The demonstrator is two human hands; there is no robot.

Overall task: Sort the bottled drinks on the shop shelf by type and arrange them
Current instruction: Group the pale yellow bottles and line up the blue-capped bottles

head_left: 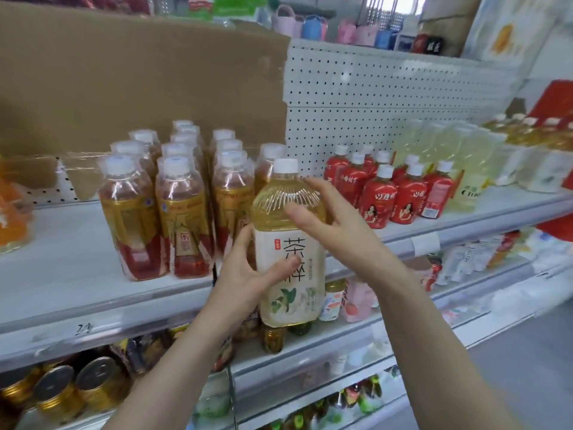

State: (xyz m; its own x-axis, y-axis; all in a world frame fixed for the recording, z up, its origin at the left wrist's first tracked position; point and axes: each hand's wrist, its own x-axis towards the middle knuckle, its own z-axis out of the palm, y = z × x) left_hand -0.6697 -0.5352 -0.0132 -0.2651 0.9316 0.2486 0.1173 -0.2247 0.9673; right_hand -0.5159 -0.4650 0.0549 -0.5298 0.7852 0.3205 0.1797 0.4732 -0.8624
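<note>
A large pale-yellow tea bottle with a white cap and a cream label is held upright in front of the shelf. My left hand grips its label from the left, thumb across the front. My right hand wraps the bottle's ribbed shoulder from the right. On the shelf to the left stand shrink-wrapped packs of amber tea bottles with red and gold labels. To the right stand several small red bottles, then pale-yellow tea bottles like the held one.
A cardboard sheet leans against the white pegboard behind the shelf. An orange drink stands at the far left. Lower shelves hold gold-lidded cans and mixed small bottles. Bare shelf shows left of the amber packs.
</note>
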